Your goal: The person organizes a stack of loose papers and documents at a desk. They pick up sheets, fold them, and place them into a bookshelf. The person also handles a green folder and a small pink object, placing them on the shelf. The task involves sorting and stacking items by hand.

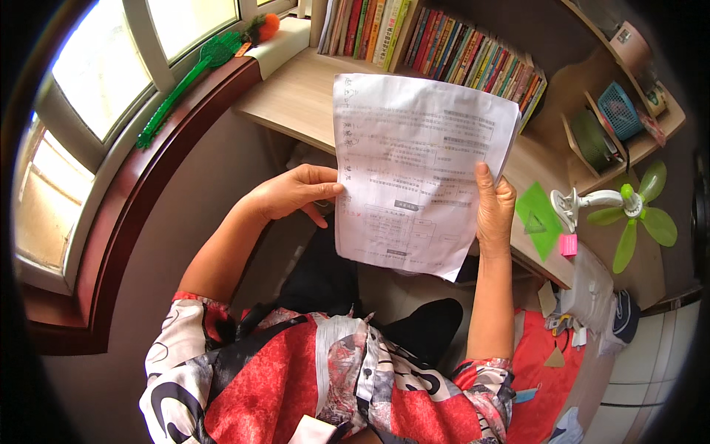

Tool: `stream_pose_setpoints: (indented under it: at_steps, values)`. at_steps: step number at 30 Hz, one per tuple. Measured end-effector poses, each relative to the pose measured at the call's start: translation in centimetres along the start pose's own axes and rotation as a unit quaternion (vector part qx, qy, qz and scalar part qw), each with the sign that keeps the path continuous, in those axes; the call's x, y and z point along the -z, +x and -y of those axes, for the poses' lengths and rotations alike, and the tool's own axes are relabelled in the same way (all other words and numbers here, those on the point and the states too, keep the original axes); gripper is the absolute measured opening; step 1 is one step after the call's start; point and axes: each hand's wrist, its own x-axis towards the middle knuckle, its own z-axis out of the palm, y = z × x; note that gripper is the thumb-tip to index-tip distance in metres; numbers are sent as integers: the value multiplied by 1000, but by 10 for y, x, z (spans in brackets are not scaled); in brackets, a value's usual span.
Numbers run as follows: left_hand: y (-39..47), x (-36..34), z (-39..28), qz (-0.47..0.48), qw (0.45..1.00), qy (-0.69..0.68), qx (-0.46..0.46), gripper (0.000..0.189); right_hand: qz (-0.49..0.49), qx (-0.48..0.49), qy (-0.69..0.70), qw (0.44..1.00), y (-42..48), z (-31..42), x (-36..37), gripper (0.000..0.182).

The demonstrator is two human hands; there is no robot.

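Printed paper sheets (pixel 410 177) are held up above my lap, their near face covered in print, diagrams and some handwriting that stands sideways. My left hand (pixel 302 191) is at the sheets' left edge, its thumb on the front and the other fingers partly behind. On the right edge, my right hand (pixel 495 208) grips the sheets with its thumb on the front and its fingers behind. More than one sheet shows along the right edge. The paper covers part of the wooden desk and my knees.
A wooden desk (pixel 291 91) with rows of books (pixel 471 53) lies beyond the paper. On the right are a green sheet (pixel 538 222) with a small triangle, a pink block (pixel 568 245) and a green clip fan (pixel 632 208). A green plastic swatter (pixel 183 86) rests on the windowsill.
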Motion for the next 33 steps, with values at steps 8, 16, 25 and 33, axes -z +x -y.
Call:
stream_pose_setpoints:
  at_steps: [8, 16, 25, 33]
  values:
    - [21, -5, 44, 30, 925, -379, 18, 35, 17, 9, -31, 999, 3, -3, -15, 25]
    - [23, -25, 35, -32, 930, -365, -10, 42, 35, -42, -13, 998, 10, -22, -7, 26]
    - [-18, 10, -13, -210, 925, -287, -136, 53, -42, -152, 85, 984, 59, -38, 5, 67]
    - [-32, 81, -76, -436, 797, 187, -375, 34, -125, -34, -268, 955, 81, -118, 12, 39]
